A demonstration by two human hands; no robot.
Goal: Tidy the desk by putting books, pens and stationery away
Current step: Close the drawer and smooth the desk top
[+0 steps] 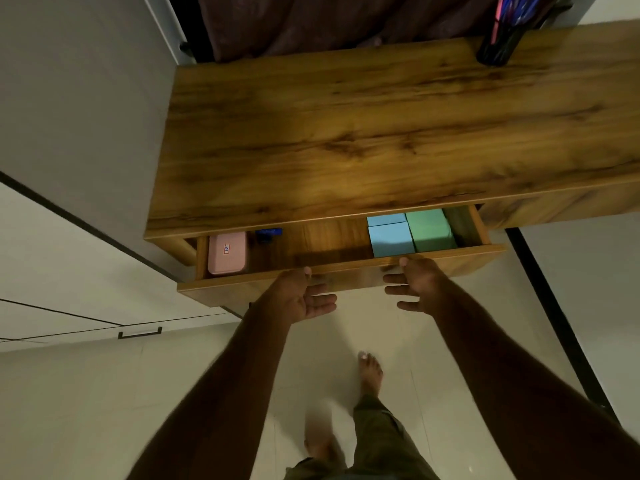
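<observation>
The wooden desk has its drawer partly pulled out. Inside lie a pink case at the left, a small blue item, two light-blue blocks and a green block at the right. My left hand is at the drawer's front panel, thumb on its top edge, fingers straight below. My right hand mirrors it further right, thumb on the edge, fingers spread in front of the panel. Neither hand holds an object.
A black mesh pen holder with blue and pink pens stands at the desk's back right. A dark curtain hangs behind. A grey wall and white cabinet with a black handle are on the left. My bare feet stand on pale tiles.
</observation>
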